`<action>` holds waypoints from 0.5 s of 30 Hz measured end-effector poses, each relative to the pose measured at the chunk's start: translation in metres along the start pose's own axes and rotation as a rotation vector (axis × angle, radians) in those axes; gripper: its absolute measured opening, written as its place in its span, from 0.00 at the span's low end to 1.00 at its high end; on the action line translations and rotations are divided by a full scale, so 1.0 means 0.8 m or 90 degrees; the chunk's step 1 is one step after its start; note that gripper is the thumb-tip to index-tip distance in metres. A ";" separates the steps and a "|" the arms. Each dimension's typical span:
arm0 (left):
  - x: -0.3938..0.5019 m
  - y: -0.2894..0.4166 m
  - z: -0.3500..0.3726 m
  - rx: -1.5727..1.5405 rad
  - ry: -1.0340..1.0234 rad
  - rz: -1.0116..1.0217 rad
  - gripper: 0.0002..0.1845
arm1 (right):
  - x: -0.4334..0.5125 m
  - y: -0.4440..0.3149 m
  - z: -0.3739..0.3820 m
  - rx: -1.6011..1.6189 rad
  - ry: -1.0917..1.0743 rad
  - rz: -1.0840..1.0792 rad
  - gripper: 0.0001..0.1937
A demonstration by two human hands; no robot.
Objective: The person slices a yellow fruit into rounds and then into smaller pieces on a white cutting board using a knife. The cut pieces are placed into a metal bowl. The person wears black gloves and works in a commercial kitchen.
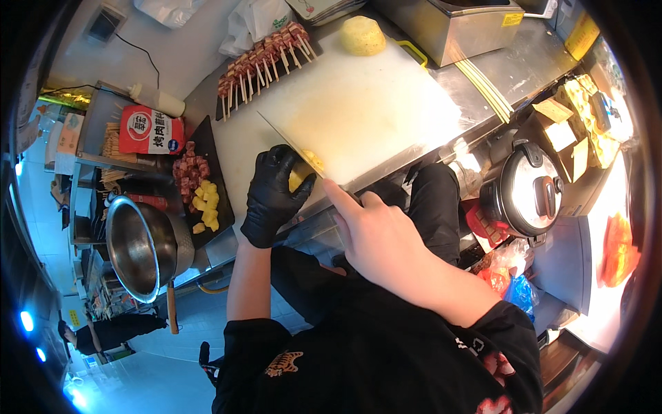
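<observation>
My left hand (276, 194), in a black glove, grips a yellow piece of fruit, perhaps pineapple (297, 177), near the front edge of a white cutting board (362, 114). My bare right hand (367, 227) holds a knife (289, 137), its index finger laid along the blade's spine. The blade lies against the fruit, beside the gloved fingers; its cutting edge is hard to see. A large peeled yellow fruit (363, 35) rests at the board's far side. Skewers of cubed meat (264, 59) lie in a row at the far left of the board.
Left of the board, meat cubes (190, 171) and yellow chunks (207, 204) sit on a dark tray (220, 181). A metal bowl (135, 248) stands nearer. Bare skewers (483, 90) lie by a steel container (476, 33). An electric cooker (532, 191) is right; another person (111, 331) is lower left.
</observation>
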State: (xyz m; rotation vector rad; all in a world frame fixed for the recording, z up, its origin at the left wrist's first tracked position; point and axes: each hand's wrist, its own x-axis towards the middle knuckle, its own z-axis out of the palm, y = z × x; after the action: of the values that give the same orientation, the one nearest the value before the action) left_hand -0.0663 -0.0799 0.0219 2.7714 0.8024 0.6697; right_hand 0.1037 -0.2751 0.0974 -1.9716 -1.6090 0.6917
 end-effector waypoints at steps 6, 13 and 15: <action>0.001 -0.003 0.003 -0.013 -0.003 -0.009 0.27 | 0.014 0.016 0.021 -0.013 0.046 -0.010 0.33; 0.000 0.007 -0.006 -0.061 -0.005 -0.050 0.26 | 0.018 0.031 0.019 -0.083 0.111 -0.039 0.29; -0.007 0.001 -0.001 -0.120 0.041 -0.076 0.27 | 0.018 0.035 0.019 -0.103 0.133 -0.051 0.29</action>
State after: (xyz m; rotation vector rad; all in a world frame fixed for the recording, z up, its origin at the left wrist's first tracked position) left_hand -0.0704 -0.0832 0.0204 2.5245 0.8619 0.7735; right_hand 0.1164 -0.2647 0.0668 -2.0040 -1.6481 0.3223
